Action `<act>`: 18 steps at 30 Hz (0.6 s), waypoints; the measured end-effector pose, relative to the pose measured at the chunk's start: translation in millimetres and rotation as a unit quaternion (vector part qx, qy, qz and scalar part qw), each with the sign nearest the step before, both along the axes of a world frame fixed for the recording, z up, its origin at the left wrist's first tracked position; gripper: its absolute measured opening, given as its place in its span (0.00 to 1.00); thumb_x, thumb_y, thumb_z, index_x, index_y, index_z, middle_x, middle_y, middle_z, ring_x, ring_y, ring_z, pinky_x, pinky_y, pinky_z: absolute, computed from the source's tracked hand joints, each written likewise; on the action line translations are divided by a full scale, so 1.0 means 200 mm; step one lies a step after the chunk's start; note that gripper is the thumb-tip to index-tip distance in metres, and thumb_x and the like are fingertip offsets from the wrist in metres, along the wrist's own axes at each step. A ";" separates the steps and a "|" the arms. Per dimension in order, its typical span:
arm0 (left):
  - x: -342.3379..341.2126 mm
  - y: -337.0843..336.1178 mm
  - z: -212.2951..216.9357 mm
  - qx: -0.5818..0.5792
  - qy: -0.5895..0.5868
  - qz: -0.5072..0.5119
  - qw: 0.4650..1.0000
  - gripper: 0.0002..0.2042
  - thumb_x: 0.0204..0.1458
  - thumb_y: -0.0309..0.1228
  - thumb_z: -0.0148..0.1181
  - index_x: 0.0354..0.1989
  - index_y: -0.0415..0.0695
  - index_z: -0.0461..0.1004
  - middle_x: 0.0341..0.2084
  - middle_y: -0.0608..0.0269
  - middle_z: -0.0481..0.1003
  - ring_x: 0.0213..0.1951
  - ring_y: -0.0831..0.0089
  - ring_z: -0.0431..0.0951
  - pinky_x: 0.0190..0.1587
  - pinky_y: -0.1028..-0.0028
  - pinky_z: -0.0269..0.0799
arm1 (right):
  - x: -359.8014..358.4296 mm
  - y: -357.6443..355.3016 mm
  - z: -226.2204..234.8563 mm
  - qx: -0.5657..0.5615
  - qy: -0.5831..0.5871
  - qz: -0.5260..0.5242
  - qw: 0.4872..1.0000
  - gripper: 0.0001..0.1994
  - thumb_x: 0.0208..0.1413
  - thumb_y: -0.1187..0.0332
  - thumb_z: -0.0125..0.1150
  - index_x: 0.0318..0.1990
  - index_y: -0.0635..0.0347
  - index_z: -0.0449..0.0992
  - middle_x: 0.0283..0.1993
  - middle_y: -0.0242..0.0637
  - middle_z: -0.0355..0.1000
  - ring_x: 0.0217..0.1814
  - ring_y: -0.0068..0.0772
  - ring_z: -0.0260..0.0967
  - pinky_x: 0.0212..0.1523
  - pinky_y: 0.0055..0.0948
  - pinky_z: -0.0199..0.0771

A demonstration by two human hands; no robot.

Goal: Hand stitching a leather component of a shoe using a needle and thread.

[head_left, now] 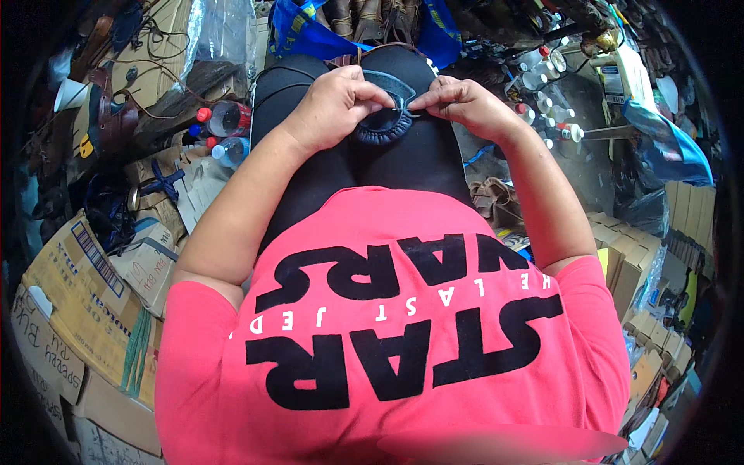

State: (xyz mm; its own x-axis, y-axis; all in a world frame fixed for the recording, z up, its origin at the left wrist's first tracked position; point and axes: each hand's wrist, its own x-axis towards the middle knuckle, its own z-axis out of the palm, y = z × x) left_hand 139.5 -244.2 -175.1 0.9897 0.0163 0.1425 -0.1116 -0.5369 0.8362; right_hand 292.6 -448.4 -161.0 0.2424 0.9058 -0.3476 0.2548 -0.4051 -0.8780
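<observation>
Workpiece: a dark blue leather piece [385,116], rounded, with a gathered lower edge and an open middle; it lies on the person's lap [403,159], near the knees, at the far end of the black-clad thighs.
Left hand [339,105]: closed on the left upper edge of the leather piece, thumb and fingertips pinched together against it.
Right hand [457,102]: closed on the right upper edge of the same piece, fingertips pinched and meeting the left hand's almost tip to tip over the opening.
Forearms: both bare, running from the lower sides up to the lap.
Shirt [403,325]: pink-red with large black lettering, filling the lower middle of the view.
Left of the lap: plastic bottles [225,128] with red and blue caps lying among cardboard boxes [85,287] and cords.
Right of the lap: a cluster of small white bottles [542,93], a brown sandal [496,200] on the floor, and stacked flat cartons [635,271].
Beyond the knees: a blue bag [298,31].
</observation>
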 end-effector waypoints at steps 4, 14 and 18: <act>0.08 0.03 -0.02 -0.040 0.048 -0.051 0.997 0.09 0.44 0.20 0.63 0.32 0.48 0.82 0.21 0.67 0.64 0.28 0.74 0.65 0.34 0.76 0.62 | 0.01 0.01 -0.02 0.009 0.012 0.010 1.000 0.15 0.51 0.80 0.56 0.45 0.54 0.80 0.36 0.27 0.63 0.43 0.23 0.60 0.50 0.20 0.62; -0.03 -0.07 0.07 0.104 -0.044 0.012 0.994 0.09 0.42 0.24 0.65 0.34 0.45 0.80 0.23 0.59 0.72 0.28 0.68 0.75 0.33 0.72 0.70 | -0.06 -0.04 0.00 0.044 -0.067 -0.018 0.997 0.14 0.51 0.74 0.61 0.46 0.50 0.80 0.34 0.32 0.72 0.39 0.26 0.68 0.44 0.24 0.68; -0.08 -0.09 0.06 0.013 0.056 0.079 0.995 0.11 0.43 0.23 0.65 0.38 0.42 0.79 0.27 0.59 0.76 0.29 0.73 0.77 0.35 0.76 0.72 | -0.12 -0.06 -0.01 0.069 -0.067 -0.076 0.992 0.14 0.50 0.74 0.63 0.45 0.50 0.80 0.37 0.33 0.74 0.40 0.24 0.69 0.44 0.23 0.68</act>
